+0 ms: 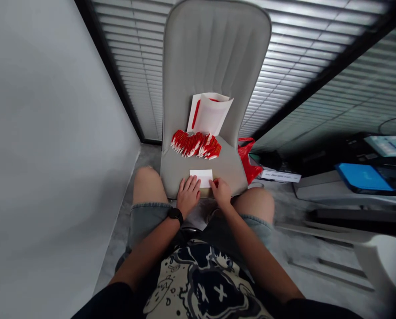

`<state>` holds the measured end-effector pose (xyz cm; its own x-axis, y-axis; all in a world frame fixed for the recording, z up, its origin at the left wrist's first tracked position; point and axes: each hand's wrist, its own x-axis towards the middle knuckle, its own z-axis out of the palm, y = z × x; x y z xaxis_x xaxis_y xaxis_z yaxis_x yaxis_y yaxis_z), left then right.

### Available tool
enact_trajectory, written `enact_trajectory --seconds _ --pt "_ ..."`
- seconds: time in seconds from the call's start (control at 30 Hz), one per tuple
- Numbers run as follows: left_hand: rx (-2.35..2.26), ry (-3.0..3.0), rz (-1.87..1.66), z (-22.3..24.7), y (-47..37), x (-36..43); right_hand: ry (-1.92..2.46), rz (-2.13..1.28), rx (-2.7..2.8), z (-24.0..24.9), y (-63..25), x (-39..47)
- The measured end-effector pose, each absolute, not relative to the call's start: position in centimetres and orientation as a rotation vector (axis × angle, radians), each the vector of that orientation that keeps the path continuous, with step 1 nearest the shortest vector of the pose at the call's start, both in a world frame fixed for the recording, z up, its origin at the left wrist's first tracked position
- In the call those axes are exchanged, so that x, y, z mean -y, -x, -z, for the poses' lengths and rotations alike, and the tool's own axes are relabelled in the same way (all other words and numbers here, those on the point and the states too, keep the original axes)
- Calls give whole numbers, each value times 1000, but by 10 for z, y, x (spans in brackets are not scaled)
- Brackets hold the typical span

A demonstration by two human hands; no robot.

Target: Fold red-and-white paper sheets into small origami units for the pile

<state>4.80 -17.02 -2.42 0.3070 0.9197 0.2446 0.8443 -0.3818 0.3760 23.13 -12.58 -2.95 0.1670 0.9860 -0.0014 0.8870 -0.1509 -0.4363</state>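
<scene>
A small white rectangle of folded-looking paper [202,177] lies on the front part of a grey chair seat [227,165]. My left hand [188,195] rests flat at its lower left corner, fingers stretched out and touching it. At the paper's right edge, my right hand [221,191] has its fingers curled, thumb and forefinger closed on the border. Behind the paper, a fanned row of red and white folded paper packets [196,145] spreads across the seat. Larger white sheets with red markings [211,113] lean against the backrest.
A red plastic bag [248,161] sits right of the chair on the floor, beside a long white box [280,176]. Window blinds [131,53] stand behind the chair. A white wall [51,133] closes off the left. Farther right is a blue flat object [364,176].
</scene>
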Motion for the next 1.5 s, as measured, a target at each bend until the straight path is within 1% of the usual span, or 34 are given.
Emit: enact_trajectory --seconds 0.2,0.33,0.4,0.5,0.63,0.77,1.07,1.37,1.5 --pt "-1618 -2406 -606 26 -48 171 2117 -346 1809 22 -226 135" --pt "-1604 -2392 -622 25 -48 172 1987 -93 1866 14 -211 146" --pt "-1598 -2382 -637 23 -48 172 1855 -49 1982 14 -203 145" --pt "-1628 -2316 -690 18 -48 165 1740 -138 2140 22 -197 136" --pt "-1704 -2205 -714 13 -46 149 1749 -229 2189 35 -200 128" --pt "-1726 -2259 -625 13 -45 143 1768 -187 2195 38 -202 130" --pt "-1970 -2284 -298 6 -47 154 1773 -150 2212 38 -205 131" --pt "-2019 -2242 -241 4 -33 156 1736 -231 2335 29 -233 132" --pt "-1881 -2335 -219 2 -32 151 1698 -259 2337 31 -234 130"
